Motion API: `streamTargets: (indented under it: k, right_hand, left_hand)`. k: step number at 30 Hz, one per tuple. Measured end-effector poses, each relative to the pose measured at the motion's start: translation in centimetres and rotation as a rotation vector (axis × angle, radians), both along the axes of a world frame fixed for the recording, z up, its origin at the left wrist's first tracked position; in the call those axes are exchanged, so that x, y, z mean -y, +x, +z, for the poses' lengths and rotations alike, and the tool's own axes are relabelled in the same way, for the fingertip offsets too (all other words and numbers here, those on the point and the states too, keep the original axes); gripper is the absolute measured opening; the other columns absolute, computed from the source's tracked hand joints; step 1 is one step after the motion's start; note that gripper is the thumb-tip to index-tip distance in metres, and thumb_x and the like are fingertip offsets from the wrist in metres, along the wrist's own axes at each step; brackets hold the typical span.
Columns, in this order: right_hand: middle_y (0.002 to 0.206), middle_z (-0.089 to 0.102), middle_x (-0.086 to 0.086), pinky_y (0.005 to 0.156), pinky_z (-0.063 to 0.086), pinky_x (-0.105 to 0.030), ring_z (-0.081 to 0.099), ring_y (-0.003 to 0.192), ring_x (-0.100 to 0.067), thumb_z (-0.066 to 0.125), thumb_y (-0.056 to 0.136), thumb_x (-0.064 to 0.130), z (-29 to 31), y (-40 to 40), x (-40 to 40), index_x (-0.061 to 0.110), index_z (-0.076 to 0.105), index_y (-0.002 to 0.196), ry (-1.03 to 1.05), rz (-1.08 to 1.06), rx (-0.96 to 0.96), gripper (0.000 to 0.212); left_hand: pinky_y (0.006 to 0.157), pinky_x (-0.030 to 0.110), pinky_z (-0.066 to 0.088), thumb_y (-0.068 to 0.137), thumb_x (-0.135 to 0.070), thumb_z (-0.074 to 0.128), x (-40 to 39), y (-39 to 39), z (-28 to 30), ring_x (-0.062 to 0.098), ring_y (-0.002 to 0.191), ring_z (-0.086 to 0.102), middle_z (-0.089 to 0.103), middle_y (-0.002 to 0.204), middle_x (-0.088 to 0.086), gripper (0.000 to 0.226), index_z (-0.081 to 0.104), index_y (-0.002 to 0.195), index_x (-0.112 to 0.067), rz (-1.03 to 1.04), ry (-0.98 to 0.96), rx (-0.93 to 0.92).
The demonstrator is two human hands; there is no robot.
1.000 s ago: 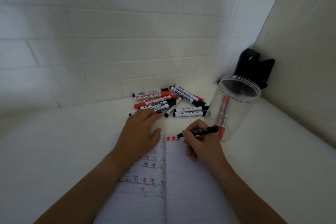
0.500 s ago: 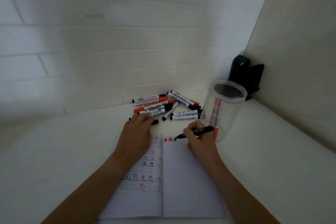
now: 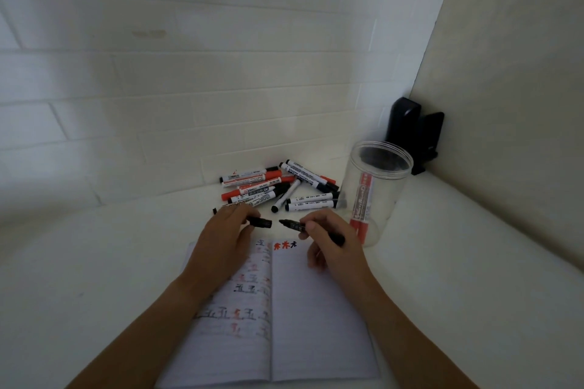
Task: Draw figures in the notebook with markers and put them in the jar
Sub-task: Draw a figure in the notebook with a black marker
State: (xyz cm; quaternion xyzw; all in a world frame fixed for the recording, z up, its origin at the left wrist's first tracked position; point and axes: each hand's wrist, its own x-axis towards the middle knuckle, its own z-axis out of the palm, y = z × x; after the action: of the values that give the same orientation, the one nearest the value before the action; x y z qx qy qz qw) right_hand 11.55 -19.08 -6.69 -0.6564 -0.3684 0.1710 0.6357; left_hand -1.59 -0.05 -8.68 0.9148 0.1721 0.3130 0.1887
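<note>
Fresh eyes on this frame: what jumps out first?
The two hands over the top of the open notebook: the right hand holds an uncapped black marker, its tip pointing at the black cap held by the left hand. Behind them lies a heap of red and black markers; to the right stands a clear jar with red markers inside.

Red marker [image 3: 362,202] in the jar [image 3: 379,167] reads "WhiteBoard".

Markers [image 3: 278,188] behind notebook [image 3: 316,319] — jar [image 3: 374,193] right.
</note>
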Motion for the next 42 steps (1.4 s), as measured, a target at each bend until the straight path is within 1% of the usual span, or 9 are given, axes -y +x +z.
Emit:
streamTargets:
  k: [9,12,15,20,24,26,29,35,42]
  right_hand:
    - [0.089,0.074,-0.01,0.044,0.046,-0.032,0.06,0.051,-0.026,0.056,0.104,0.01,0.1,0.0,0.2,0.011,0.07,0.104,0.033,0.045,0.036,0.013]
    - [0.09,0.074,-0.011,0.046,0.047,-0.03,0.062,0.052,-0.026,0.058,0.103,0.01,0.0,-0.1,0.1,0.012,0.07,0.104,0.012,0.075,0.03,0.013]
    - [0.093,0.075,-0.013,0.047,0.049,-0.029,0.066,0.054,-0.029,0.061,0.102,0.009,0.0,-0.1,0.2,0.012,0.071,0.105,-0.007,0.121,0.005,0.011]
    - [0.097,0.078,-0.009,0.047,0.052,-0.03,0.072,0.062,-0.034,0.068,0.098,0.011,0.4,0.1,0.2,0.015,0.073,0.111,-0.059,0.141,-0.022,0.014]
    - [0.088,0.076,-0.003,0.051,0.054,-0.032,0.068,0.061,-0.019,0.076,0.092,0.017,-0.1,0.3,0.2,0.022,0.077,0.101,-0.142,0.072,0.117,0.01]
    - [0.09,0.075,0.005,0.064,0.053,-0.023,0.067,0.07,-0.008,0.077,0.091,0.019,-0.5,0.1,0.1,0.025,0.077,0.1,-0.179,0.06,0.239,0.011]
    - [0.095,0.073,0.013,0.076,0.052,-0.018,0.069,0.088,-0.009,0.076,0.09,0.021,-0.6,-0.3,0.0,0.026,0.074,0.104,-0.21,0.09,0.378,0.015]
    - [0.094,0.07,0.016,0.072,0.042,-0.009,0.065,0.086,-0.005,0.072,0.091,0.015,-1.0,-0.3,-0.4,0.023,0.07,0.104,-0.23,0.082,0.489,0.015]
    - [0.09,0.069,0.014,0.071,0.043,-0.014,0.064,0.084,-0.008,0.073,0.091,0.023,-1.3,-0.4,-0.8,0.027,0.069,0.098,-0.239,0.055,0.506,0.009]
  left_hand:
    - [0.08,0.016,0.039,0.093,-0.007,0.063,-0.1,0.0,0.0,0.002,0.092,0.055,0.062,0.102,-0.015,0.027,0.062,0.112,-0.027,-0.052,-0.054,0.047]
    - [0.08,0.019,0.043,0.094,-0.008,0.061,0.1,-0.1,0.3,0.001,0.094,0.055,0.062,0.102,-0.014,0.026,0.062,0.112,-0.027,-0.155,-0.044,0.023]
    - [0.083,0.013,0.04,0.095,-0.01,0.059,0.3,-0.3,0.5,-0.003,0.099,0.052,0.059,0.105,-0.015,0.024,0.06,0.113,-0.026,-0.247,-0.028,0.003]
    - [0.086,0.013,0.038,0.099,-0.026,0.045,0.3,-0.4,0.6,0.001,0.102,0.051,0.056,0.109,-0.014,0.026,0.061,0.119,-0.024,-0.337,-0.002,-0.012]
    - [0.081,0.022,0.042,0.103,-0.032,0.04,0.7,-0.6,0.8,0.009,0.096,0.053,0.053,0.103,-0.013,0.023,0.059,0.115,-0.026,-0.369,-0.069,0.011]
    - [0.076,0.026,0.045,0.103,-0.042,0.043,1.1,-0.6,0.9,0.009,0.089,0.054,0.051,0.098,-0.014,0.021,0.057,0.113,-0.03,-0.416,-0.071,-0.05]
    - [0.072,0.026,0.046,0.099,-0.052,0.049,1.1,-0.3,0.5,0.006,0.084,0.054,0.052,0.092,-0.016,0.023,0.057,0.11,-0.033,-0.415,-0.038,-0.112]
    - [0.074,0.026,0.045,0.099,-0.052,0.035,0.9,0.3,-0.3,0.005,0.085,0.05,0.049,0.094,-0.013,0.034,0.057,0.106,-0.027,-0.36,-0.024,-0.149]
    - [0.069,0.02,0.037,0.101,-0.045,0.033,1.0,0.7,-0.9,0.007,0.079,0.046,0.043,0.095,-0.012,0.037,0.057,0.105,-0.017,-0.365,0.024,-0.165]
